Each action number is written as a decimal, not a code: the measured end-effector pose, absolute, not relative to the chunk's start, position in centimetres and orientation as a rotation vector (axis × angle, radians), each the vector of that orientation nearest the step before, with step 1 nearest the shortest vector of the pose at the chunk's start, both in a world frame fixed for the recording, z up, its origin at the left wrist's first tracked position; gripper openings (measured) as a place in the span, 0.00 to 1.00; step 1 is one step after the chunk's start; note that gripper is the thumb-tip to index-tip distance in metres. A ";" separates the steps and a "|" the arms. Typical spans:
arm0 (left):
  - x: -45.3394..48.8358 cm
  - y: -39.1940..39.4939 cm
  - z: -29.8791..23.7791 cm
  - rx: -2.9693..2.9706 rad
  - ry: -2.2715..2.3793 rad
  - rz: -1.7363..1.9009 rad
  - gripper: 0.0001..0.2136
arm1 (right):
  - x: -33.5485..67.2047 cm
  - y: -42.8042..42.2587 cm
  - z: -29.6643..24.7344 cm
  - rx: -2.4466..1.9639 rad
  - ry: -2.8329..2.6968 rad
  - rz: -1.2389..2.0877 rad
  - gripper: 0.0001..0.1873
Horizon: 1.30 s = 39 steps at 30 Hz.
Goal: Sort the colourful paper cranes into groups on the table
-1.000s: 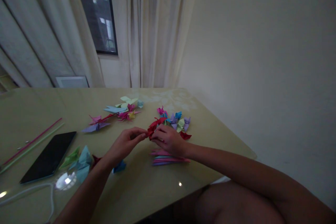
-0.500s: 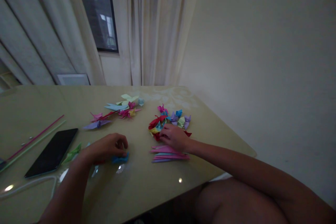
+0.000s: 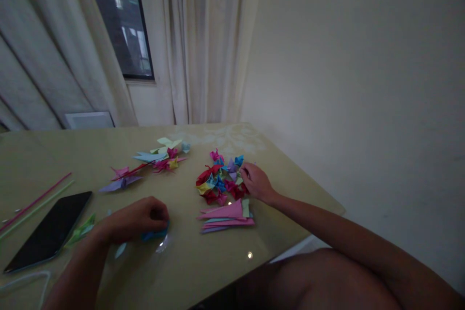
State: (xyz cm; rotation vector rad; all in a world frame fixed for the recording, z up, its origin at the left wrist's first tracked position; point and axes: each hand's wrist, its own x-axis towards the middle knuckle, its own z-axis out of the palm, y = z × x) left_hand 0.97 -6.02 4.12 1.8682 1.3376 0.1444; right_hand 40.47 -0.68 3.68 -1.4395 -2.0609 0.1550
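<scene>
My left hand (image 3: pixel 136 219) lies curled on the table, its fingers closed over a small blue folded paper piece (image 3: pixel 155 235). My right hand (image 3: pixel 256 181) rests against the right side of a heap of small folded paper figures (image 3: pixel 217 179) in red, blue, pink, yellow and purple; its fingers are bent into the heap, and what they hold is hidden. A flat stack of pink, purple and green paper sheets (image 3: pixel 227 216) lies just in front of the heap.
More folded paper figures (image 3: pixel 145 164) lie farther back on the glossy table (image 3: pixel 189 271). A black phone (image 3: pixel 49 230), two thin straws (image 3: pixel 34 203), a green folded piece (image 3: pixel 82 228) and a white cable (image 3: pixel 25 283) are at the left. Curtains and a window stand behind.
The red figure both hands held has gone down into the heap. My left hand has dropped to the blue piece at the left. My right hand has shifted to the heap's right side.
</scene>
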 end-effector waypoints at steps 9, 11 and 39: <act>7.3 -4.1 2.5 2.059 1.339 0.849 0.17 | 42.0 0.1 2.9 -1.531 -2.141 0.349 0.13; 8.2 -3.6 2.2 2.067 1.330 0.893 0.17 | 41.7 0.9 2.8 -1.607 -2.122 0.400 0.13; 15.7 4.9 1.2 2.440 1.219 0.670 0.19 | 43.0 3.8 -0.1 -1.790 -1.358 0.450 0.15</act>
